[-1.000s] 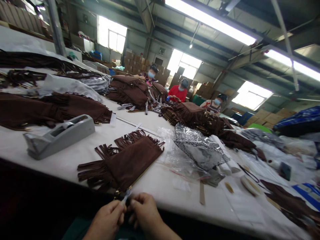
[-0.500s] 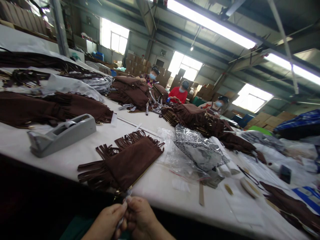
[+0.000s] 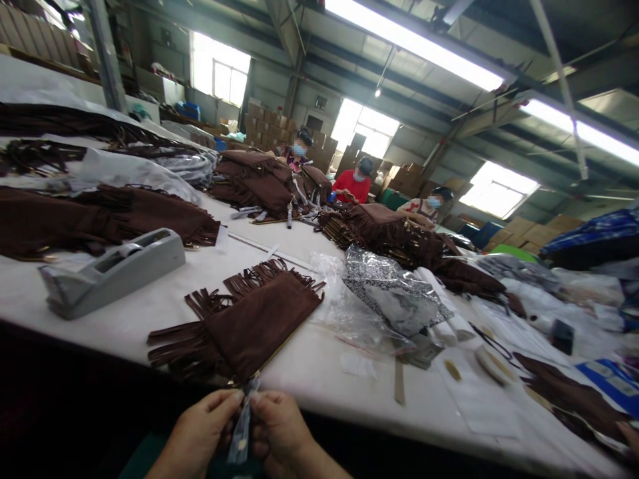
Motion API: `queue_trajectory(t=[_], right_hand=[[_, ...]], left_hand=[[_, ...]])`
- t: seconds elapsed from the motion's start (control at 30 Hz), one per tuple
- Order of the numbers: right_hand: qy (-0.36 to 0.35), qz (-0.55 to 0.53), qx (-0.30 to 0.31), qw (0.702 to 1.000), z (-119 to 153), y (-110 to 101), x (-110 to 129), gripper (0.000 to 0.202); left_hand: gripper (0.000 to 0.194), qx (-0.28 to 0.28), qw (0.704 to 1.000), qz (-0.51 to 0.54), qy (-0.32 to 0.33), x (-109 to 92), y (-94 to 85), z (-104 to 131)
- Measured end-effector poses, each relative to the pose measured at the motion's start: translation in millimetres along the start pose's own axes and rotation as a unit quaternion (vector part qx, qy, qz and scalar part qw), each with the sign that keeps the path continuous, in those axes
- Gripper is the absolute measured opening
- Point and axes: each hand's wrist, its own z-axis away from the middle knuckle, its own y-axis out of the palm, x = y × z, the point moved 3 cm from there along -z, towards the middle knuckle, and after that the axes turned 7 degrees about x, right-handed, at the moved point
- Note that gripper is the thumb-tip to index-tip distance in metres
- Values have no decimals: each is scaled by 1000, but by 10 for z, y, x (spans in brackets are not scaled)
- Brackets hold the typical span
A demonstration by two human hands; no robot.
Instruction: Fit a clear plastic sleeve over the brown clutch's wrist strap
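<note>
A dark brown fringed bag (image 3: 264,319) lies on the white-covered table, its fringe spread to the left and back and a gold zipper along its near right side. From its near corner hangs a small clear plastic wrapper (image 3: 240,439) with something pale inside, which I cannot make out. My left hand (image 3: 207,426) pinches the wrapper's upper part from the left, fingers closed. On the other side my right hand (image 3: 277,422) is also closed, thumb and finger pinching the wrapper near its top. Both hands are just off the table's front edge.
A grey tape dispenser (image 3: 117,269) stands at left, beside more brown fringed bags (image 3: 164,216). Clear plastic bags (image 3: 394,293) lie right of the nearest bag. Brown bags (image 3: 384,229) are heaped farther back, where several people work. A hand (image 3: 628,436) shows at the right edge.
My hands have moved slightly apart, and the plastic wrapper now shows hanging down between them. Both still pinch at the bag's near corner. The view has shifted a little.
</note>
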Motion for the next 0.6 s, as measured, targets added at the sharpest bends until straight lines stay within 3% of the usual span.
queue_trajectory(t=[0.07, 0.13, 0.37, 0.6], right_hand=[[-2, 16, -15, 1000, 9, 2, 5, 58], [-4, 33, -34, 999, 20, 14, 18, 56], [-18, 32, -64, 997, 17, 47, 26, 51], [-27, 17, -72, 997, 0, 19, -34, 50]], left_hand=[[37, 18, 999, 28, -12, 5, 13, 2], [37, 1, 1000, 11, -2, -18, -8, 31], [33, -31, 975, -199, 95, -156, -71, 139], [34, -36, 974, -207, 82, -172, -49, 190]])
